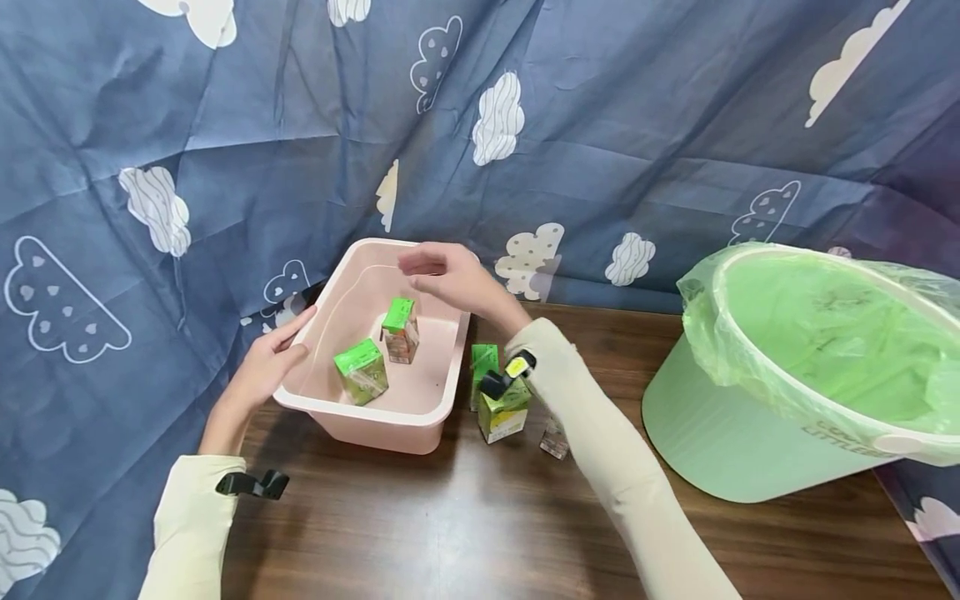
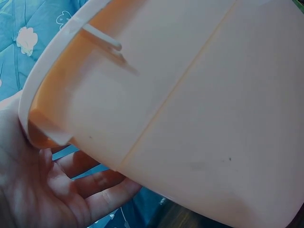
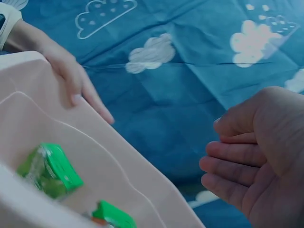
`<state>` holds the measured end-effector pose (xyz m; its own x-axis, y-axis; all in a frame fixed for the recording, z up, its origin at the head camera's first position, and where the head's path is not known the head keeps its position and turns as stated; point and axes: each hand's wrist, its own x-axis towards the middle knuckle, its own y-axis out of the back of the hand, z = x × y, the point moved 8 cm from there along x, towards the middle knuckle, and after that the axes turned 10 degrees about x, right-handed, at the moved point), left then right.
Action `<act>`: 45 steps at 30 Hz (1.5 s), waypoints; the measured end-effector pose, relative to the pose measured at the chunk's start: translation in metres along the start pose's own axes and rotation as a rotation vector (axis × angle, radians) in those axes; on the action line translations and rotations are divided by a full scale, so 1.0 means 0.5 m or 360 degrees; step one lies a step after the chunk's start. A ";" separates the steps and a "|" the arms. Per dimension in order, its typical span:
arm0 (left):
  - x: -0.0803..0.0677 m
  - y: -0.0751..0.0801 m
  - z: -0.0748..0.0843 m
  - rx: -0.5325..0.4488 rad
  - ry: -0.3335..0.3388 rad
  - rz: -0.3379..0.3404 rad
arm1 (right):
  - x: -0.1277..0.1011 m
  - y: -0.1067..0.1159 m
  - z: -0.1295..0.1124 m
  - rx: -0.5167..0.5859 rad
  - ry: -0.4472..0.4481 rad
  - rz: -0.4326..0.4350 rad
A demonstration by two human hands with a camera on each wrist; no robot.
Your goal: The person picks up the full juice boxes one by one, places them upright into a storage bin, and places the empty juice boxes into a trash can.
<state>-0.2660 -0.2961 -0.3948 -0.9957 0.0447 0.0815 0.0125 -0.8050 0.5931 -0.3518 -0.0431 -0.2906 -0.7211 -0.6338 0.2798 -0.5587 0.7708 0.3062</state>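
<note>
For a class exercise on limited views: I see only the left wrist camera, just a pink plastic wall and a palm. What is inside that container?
Observer: The pink tub holds two green drink cartons; one lies tilted, the other stands near the middle.
Operator: Where is the other hand?
Observer: The right hand hovers above the tub's far rim, fingers loosely curled, holding nothing.
Operator: Anything outside the tub?
Observer: More cartons stand on the wooden table just right of the tub, and a green bin lined with a green bag sits farther right.
</note>
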 end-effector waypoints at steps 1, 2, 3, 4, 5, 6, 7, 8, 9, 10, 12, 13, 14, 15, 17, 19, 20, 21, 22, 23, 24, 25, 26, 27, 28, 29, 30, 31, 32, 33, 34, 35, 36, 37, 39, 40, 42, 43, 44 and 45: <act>0.002 0.001 0.001 0.0006 -0.0011 0.0001 | -0.013 0.015 -0.001 0.0007 0.0009 0.0028; 0.004 0.002 0.003 0.0012 -0.0022 0.0004 | -0.026 0.029 -0.002 -0.0007 0.0015 0.0055; 0.005 0.003 0.004 0.0017 -0.0031 0.0007 | -0.039 0.043 -0.002 -0.0020 0.0016 0.0077; 0.006 0.003 0.006 0.0027 -0.0035 0.0008 | -0.052 0.055 -0.001 -0.0031 0.0017 0.0094; 0.007 0.004 0.006 0.0039 -0.0034 0.0008 | -0.064 0.067 0.001 -0.0040 0.0013 0.0109; 0.008 0.003 0.006 0.0044 -0.0030 0.0004 | -0.076 0.078 0.004 -0.0050 0.0008 0.0123; 0.008 0.002 0.005 0.0047 -0.0024 -0.0001 | -0.090 0.088 0.007 -0.0057 0.0008 0.0139; 0.008 0.000 0.005 0.0051 -0.0018 -0.0004 | -0.104 0.098 0.010 -0.0061 0.0002 0.0152; 0.008 -0.002 0.004 0.0046 -0.0014 -0.0008 | -0.119 0.108 0.013 -0.0065 -0.0002 0.0165; 0.006 -0.003 0.003 0.0038 -0.0013 -0.0011 | -0.135 0.117 0.018 -0.0064 -0.0021 0.0182; 0.003 -0.004 0.003 0.0013 -0.0031 -0.0006 | -0.168 0.136 0.026 -0.0074 -0.0053 0.0215; 0.001 -0.003 0.003 -0.0005 -0.0042 -0.0001 | -0.184 0.146 0.029 -0.0085 -0.0067 0.0235; 0.000 -0.003 0.003 -0.0015 -0.0054 0.0006 | -0.201 0.155 0.034 -0.0097 -0.0080 0.0255; -0.001 -0.003 0.004 -0.0028 -0.0064 0.0007 | -0.217 0.165 0.038 -0.0112 -0.0090 0.0282; -0.003 0.000 0.004 -0.0021 -0.0075 0.0010 | -0.249 0.181 0.048 -0.0135 -0.0097 0.0343; -0.003 0.002 0.004 -0.0011 -0.0071 0.0012 | -0.282 0.194 0.056 -0.0158 -0.0088 0.0414; -0.004 0.002 0.004 -0.0005 -0.0066 0.0014 | -0.299 0.200 0.059 -0.0162 -0.0079 0.0456; -0.005 0.003 0.004 -0.0003 -0.0061 0.0014 | -0.315 0.206 0.063 -0.0182 -0.0070 0.0498; -0.006 0.004 0.004 -0.0001 -0.0056 0.0018 | -0.331 0.211 0.066 -0.0212 -0.0053 0.0539; -0.007 0.004 0.004 0.0000 -0.0051 0.0021 | -0.347 0.217 0.068 -0.0249 -0.0035 0.0584; -0.008 0.005 0.003 -0.0001 -0.0048 0.0024 | -0.362 0.222 0.069 -0.0291 -0.0017 0.0624; -0.008 0.004 0.004 -0.0003 -0.0048 0.0022 | -0.379 0.228 0.071 -0.0356 0.0000 0.0666; -0.008 0.003 0.003 -0.0006 -0.0048 0.0017 | -0.394 0.233 0.072 -0.0413 0.0016 0.0702; -0.007 0.002 0.003 -0.0010 -0.0048 0.0011 | -0.410 0.237 0.074 -0.0472 0.0027 0.0729; -0.007 0.001 0.003 -0.0009 -0.0047 0.0008 | -0.425 0.240 0.076 -0.0528 0.0032 0.0751; -0.007 0.000 0.003 -0.0008 -0.0048 0.0005 | -0.440 0.242 0.079 -0.0568 0.0029 0.0764; -0.007 -0.001 0.004 -0.0008 -0.0048 0.0003 | -0.453 0.243 0.084 -0.0610 0.0021 0.0767; -0.008 -0.001 0.003 -0.0011 -0.0046 0.0004 | -0.465 0.242 0.089 -0.0635 0.0008 0.0763; -0.008 -0.001 0.003 -0.0009 -0.0044 0.0011 | -0.477 0.241 0.096 -0.0655 -0.0010 0.0753; -0.009 0.000 0.004 -0.0012 -0.0044 0.0018 | -0.488 0.239 0.104 -0.0660 -0.0033 0.0747; -0.009 0.001 0.005 -0.0007 -0.0048 0.0025 | -0.500 0.237 0.111 -0.0670 -0.0059 0.0742; -0.009 0.001 0.006 -0.0007 -0.0055 0.0028 | -0.511 0.235 0.119 -0.0671 -0.0094 0.0741; -0.008 0.001 0.008 -0.0010 -0.0063 0.0029 | -0.523 0.232 0.126 -0.0674 -0.0125 0.0747; -0.007 0.000 0.009 -0.0009 -0.0069 0.0030 | -0.535 0.229 0.134 -0.0661 -0.0158 0.0756; -0.006 -0.002 0.010 -0.0019 -0.0077 0.0022 | -0.559 0.222 0.147 -0.0650 -0.0215 0.0778; -0.005 -0.004 0.010 -0.0020 -0.0080 0.0017 | -0.569 0.217 0.152 -0.0650 -0.0238 0.0786; -0.005 -0.005 0.010 -0.0028 -0.0082 0.0012 | -0.585 0.207 0.161 -0.0622 -0.0265 0.0797; -0.005 -0.004 0.011 -0.0030 -0.0081 0.0016 | -0.591 0.201 0.166 -0.0610 -0.0274 0.0799; -0.005 -0.003 0.011 -0.0030 -0.0084 0.0019 | -0.596 0.196 0.170 -0.0596 -0.0274 0.0798; -0.005 -0.001 0.012 -0.0028 -0.0089 0.0024 | -0.598 0.190 0.175 -0.0570 -0.0269 0.0791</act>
<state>-0.2630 -0.2922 -0.3905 -0.9887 0.0649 0.1354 0.0255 -0.8161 0.5774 -0.2250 0.2251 -0.4249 -0.9301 -0.1643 0.3284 0.0100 0.8826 0.4700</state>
